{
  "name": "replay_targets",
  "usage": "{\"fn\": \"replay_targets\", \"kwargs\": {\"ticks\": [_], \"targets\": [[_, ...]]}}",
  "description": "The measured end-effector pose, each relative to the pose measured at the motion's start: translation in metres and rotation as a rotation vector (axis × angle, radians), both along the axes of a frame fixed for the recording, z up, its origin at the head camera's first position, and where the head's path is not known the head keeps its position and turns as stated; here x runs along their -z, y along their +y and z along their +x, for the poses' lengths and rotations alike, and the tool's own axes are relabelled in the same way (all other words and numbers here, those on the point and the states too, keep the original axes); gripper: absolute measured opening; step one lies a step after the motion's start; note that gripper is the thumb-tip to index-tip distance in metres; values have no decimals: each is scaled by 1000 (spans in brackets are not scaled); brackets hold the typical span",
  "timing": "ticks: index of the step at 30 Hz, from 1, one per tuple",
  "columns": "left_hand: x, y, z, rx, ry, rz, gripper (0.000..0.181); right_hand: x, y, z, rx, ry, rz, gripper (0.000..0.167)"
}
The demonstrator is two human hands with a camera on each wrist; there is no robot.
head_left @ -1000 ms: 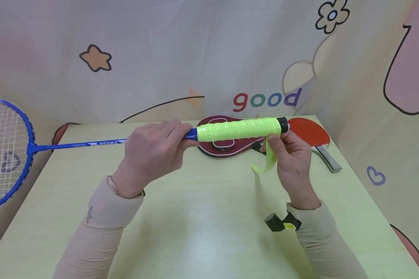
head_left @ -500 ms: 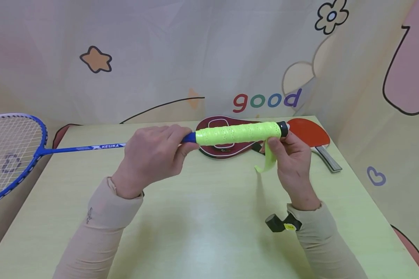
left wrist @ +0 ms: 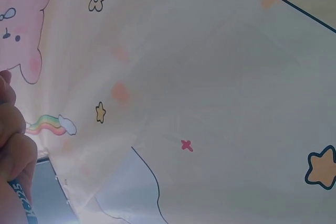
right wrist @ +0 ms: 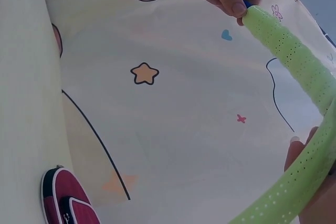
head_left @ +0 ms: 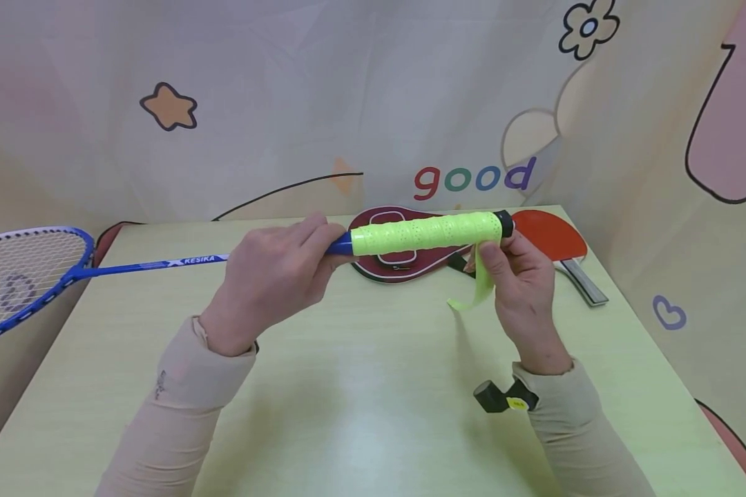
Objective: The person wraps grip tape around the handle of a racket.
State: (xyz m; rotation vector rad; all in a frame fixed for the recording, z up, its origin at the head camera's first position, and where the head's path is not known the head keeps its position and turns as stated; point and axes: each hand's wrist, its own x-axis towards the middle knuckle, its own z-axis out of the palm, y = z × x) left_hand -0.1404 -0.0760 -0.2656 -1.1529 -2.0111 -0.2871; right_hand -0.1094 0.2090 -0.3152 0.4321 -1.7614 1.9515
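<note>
A blue badminton racket (head_left: pixel 143 266) is held level above the table, its strung head partly out of view at the left. My left hand (head_left: pixel 272 279) grips it where the shaft meets the handle. Yellow-green perforated grip tape (head_left: pixel 425 233) is wound round the handle up to the black butt end (head_left: pixel 504 223). At that end my right hand (head_left: pixel 525 297) pinches the tape with thumb and fingers. A loose tape tail (right wrist: pixel 294 187) runs down from there, closest in the right wrist view. In the left wrist view only part of the left hand (left wrist: pixel 16 150) shows.
Behind the handle on the pale table (head_left: pixel 373 386) lies a dark red paddle case (head_left: pixel 373 266). A table tennis bat (head_left: pixel 550 238) with a red face rests at the back right. A printed cloth (head_left: pixel 273 103) hangs behind the table.
The racket has turned about its long axis, so its head looks flatter and narrower. The handle dipped slightly and came back up. Both hands keep their places on it.
</note>
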Motion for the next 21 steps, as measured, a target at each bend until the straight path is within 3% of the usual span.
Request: {"fn": "replay_targets", "kwargs": {"ticks": [10,21], "targets": [[-2,-1,1,27,16,36,28,2,2,-3,0,27,-6,14],[-1,-2,0,30,-30,-27,32,2,1,-6,-14,70,-25,21]]}}
